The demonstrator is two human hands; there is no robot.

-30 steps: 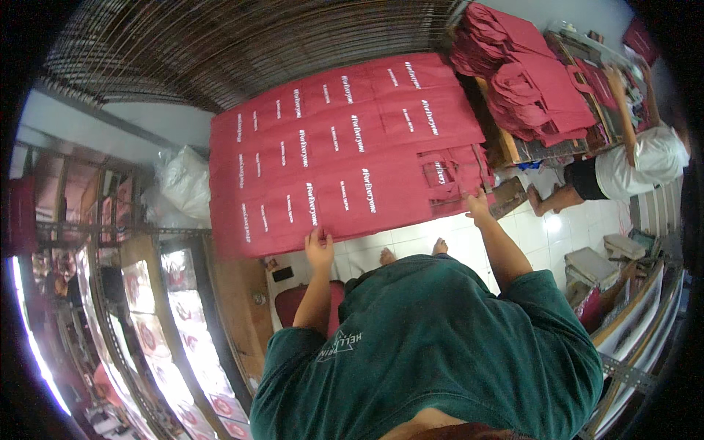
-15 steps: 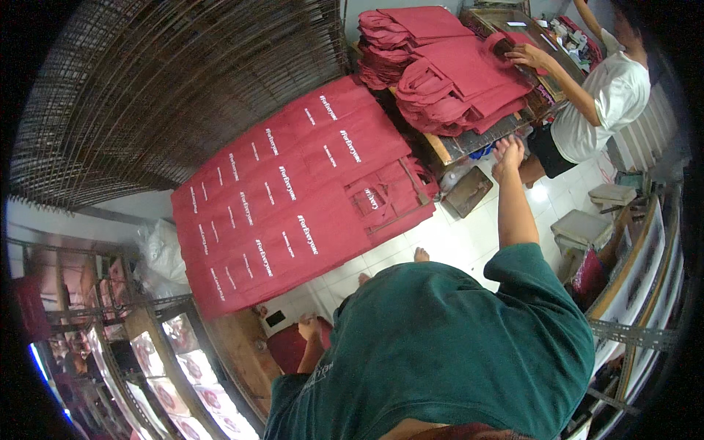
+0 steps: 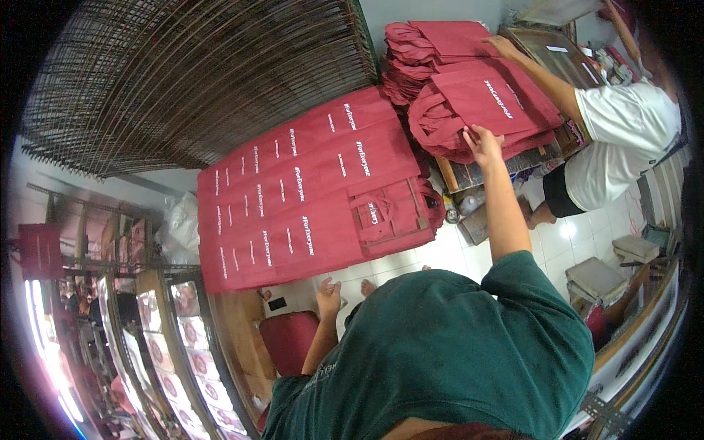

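The right hand (image 3: 485, 147), wide and empty, reaches to stacked red bags (image 3: 473, 88) at one o'clock, a likely pickup calling for a pinch, as the left hand (image 3: 328, 297), loosely spread, hangs near printed red cloth (image 3: 323, 191) at ten o'clock.

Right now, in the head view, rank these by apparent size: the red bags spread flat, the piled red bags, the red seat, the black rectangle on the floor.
Largest to smallest:
1. Red bags spread flat
2. Piled red bags
3. Red seat
4. Black rectangle
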